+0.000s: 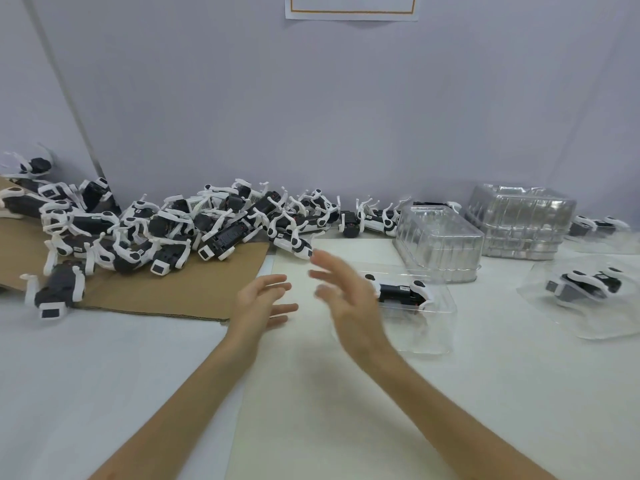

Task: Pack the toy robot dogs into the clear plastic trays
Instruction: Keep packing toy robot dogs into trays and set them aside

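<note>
Toy robot dogs (pixel 166 230) lie heaped and tangled on a cardboard sheet (pixel 173 292) at the left and along the wall — black bodies, white legs and head shells. Judged light and rigid; the thin white legs look liable to snag on neighbours or snap, so hold is best taken across the dark trunk. One packed dog (pixel 401 294) sits in a clear tray (pixel 440 337) just beside the right hand (pixel 349 299); a second filled tray (pixel 588 323) lies further right. Empty trays (pixel 519 223) stand stacked behind. Left hand (pixel 259 303) and right hand hover over the table, fingers spread, holding nothing — the right is blurred.
</note>
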